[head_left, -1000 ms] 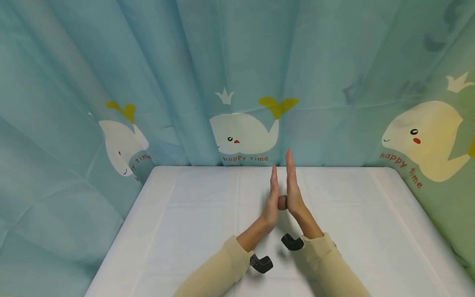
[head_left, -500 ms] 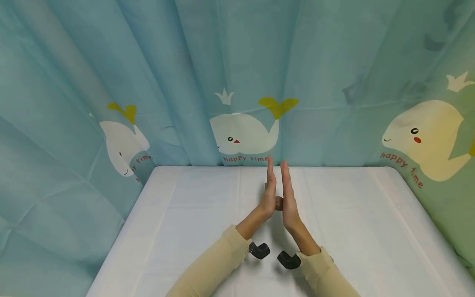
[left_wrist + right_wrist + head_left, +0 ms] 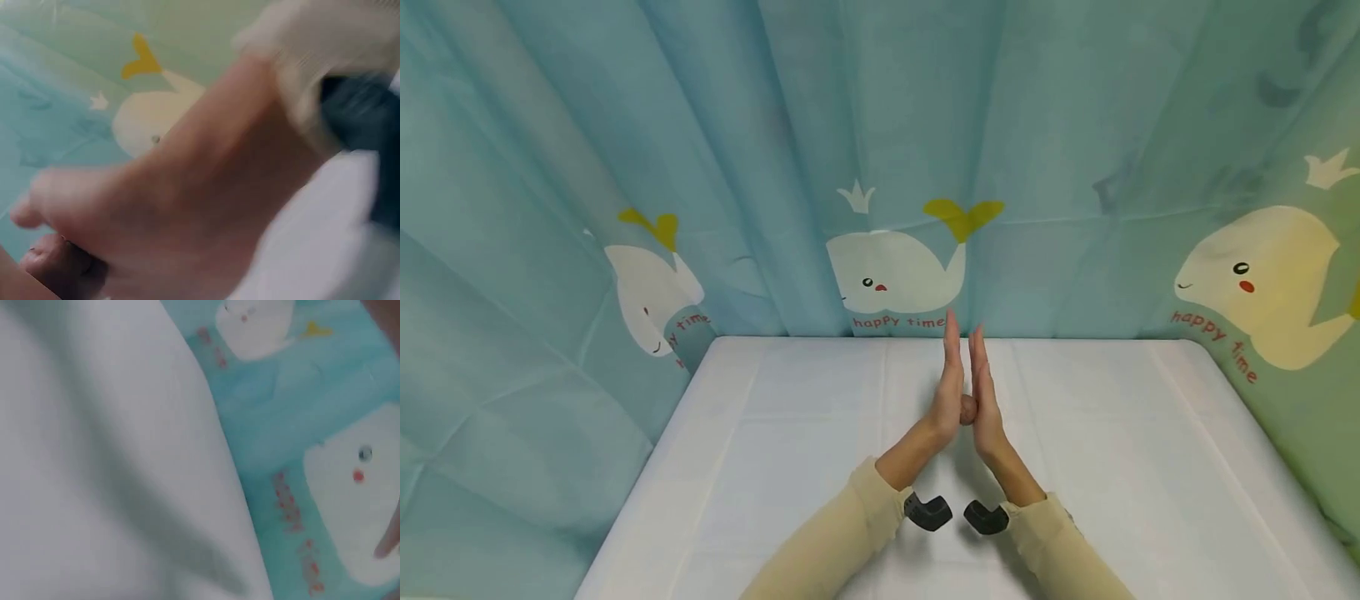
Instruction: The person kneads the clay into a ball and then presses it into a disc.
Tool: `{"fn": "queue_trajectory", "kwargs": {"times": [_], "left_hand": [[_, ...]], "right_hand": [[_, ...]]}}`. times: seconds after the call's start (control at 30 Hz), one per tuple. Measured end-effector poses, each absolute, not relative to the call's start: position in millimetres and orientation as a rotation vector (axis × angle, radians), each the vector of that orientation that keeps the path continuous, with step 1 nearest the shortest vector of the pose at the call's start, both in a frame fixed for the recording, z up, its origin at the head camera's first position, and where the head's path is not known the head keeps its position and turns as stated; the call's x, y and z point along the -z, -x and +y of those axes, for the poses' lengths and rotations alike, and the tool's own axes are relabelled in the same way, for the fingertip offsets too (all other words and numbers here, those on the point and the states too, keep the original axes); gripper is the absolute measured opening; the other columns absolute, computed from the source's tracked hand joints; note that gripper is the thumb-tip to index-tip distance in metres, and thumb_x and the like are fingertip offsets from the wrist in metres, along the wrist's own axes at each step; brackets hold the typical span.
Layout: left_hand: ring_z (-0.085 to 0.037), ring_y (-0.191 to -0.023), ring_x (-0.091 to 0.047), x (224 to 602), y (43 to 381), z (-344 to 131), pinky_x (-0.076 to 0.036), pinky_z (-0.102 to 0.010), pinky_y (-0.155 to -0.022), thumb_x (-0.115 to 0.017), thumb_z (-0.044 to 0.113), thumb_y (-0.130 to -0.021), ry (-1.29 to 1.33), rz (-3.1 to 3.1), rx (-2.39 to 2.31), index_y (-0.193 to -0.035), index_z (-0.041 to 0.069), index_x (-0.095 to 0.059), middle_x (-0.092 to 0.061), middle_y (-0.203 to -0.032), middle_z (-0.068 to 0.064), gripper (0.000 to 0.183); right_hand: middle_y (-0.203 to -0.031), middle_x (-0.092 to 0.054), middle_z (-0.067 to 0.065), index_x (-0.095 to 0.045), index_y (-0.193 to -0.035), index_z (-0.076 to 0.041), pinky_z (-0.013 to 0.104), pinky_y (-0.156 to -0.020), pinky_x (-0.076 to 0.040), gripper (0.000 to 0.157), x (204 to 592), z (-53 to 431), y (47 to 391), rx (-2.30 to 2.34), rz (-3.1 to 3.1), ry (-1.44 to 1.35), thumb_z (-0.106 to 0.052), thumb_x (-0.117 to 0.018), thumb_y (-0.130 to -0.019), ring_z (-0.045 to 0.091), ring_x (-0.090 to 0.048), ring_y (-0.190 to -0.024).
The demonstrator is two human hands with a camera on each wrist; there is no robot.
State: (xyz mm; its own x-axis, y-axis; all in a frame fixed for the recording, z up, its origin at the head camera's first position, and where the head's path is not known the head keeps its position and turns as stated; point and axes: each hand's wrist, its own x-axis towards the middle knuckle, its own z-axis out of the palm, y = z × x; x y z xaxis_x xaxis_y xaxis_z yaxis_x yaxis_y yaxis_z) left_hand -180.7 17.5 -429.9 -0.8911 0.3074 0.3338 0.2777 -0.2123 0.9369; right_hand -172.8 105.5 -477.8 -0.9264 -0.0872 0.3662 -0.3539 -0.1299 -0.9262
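A small brown ball of clay (image 3: 968, 409) is pressed between my two flat palms above the table. My left hand (image 3: 951, 398) stands upright on its left side, fingers straight and pointing away. Facing it is my right hand (image 3: 987, 417), also with straight fingers, its tips slightly lower in the head view. In the blurred left wrist view, the clay (image 3: 50, 257) shows a cracked, lumpy surface under the left hand (image 3: 162, 200). Only a fingertip (image 3: 390, 540) and a sliver of skin enter the right wrist view.
A white-covered table (image 3: 805, 450) lies beneath the hands. Blue-green curtains (image 3: 1060, 167) printed with whales surround its back and sides. Black camera mounts (image 3: 928, 512) stick out from both beige sleeves (image 3: 831, 542), close to each other.
The palms have slid back and forth against each other: the right hand has drawn back toward the body and the left has moved forward. The clay looks rounder and has stayed between them.
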Motion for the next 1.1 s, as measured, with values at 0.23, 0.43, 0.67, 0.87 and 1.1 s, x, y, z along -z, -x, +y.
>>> {"fn": "queue_trajectory", "kwargs": {"times": [0.23, 0.43, 0.67, 0.87, 1.1], "left_hand": [[-0.019, -0.156, 0.012, 451, 196, 14, 0.009, -0.063, -0.12, 0.001, 0.057, -0.108, -0.717, 2.134, -2.196, -0.166, 0.018, 0.01, 0.013, -0.172, -0.001, 0.07], [-0.015, -0.149, -0.021, 467, 176, 21, -0.02, -0.049, -0.118, -0.003, 0.05, -0.111, -0.723, 1.972, -2.221, -0.166, 0.021, 0.009, 0.013, -0.172, 0.001, 0.063], [-0.021, -0.157, 0.008, 444, 167, 19, 0.004, -0.05, -0.124, -0.003, 0.057, -0.108, -0.649, 1.768, -2.362, -0.166, 0.022, 0.008, 0.011, -0.172, 0.002, 0.068], [-0.023, -0.157, 0.013, 435, 185, 18, 0.009, -0.063, -0.12, -0.001, 0.066, -0.105, -0.685, 2.059, -2.239, -0.166, 0.021, 0.005, 0.011, -0.172, 0.002, 0.077], [-0.023, -0.157, 0.012, 461, 183, 24, 0.011, -0.068, -0.116, 0.002, 0.062, -0.106, -0.66, 2.165, -2.139, -0.167, 0.021, 0.003, 0.008, -0.173, -0.001, 0.074]], "right_hand": [[-0.172, 0.007, -0.009, 0.009, -0.165, -0.032, 0.054, -0.122, 0.007, 0.055, 454, 95, 155, -2.022, -1.967, -0.505, -0.039, -0.007, -0.113, 0.014, 0.011, -0.156], [-0.17, 0.01, -0.013, 0.011, -0.165, -0.032, 0.052, -0.122, 0.008, 0.056, 450, 117, 185, -1.98, -2.023, -0.468, -0.042, -0.007, -0.112, 0.008, 0.014, -0.155], [-0.171, 0.01, -0.01, 0.009, -0.164, -0.035, 0.055, -0.121, 0.008, 0.054, 472, 123, 189, -2.12, -1.973, -0.451, -0.038, -0.006, -0.113, 0.012, 0.012, -0.156], [-0.171, 0.011, -0.009, 0.011, -0.165, -0.033, 0.059, -0.119, 0.004, 0.058, 475, 103, 162, -2.075, -1.951, -0.46, -0.043, -0.01, -0.112, 0.013, 0.013, -0.155], [-0.172, 0.009, -0.003, 0.005, -0.166, -0.028, 0.06, -0.12, -0.002, 0.063, 455, 108, 163, -1.922, -1.977, -0.488, -0.048, -0.017, -0.111, 0.017, 0.009, -0.156]]}}
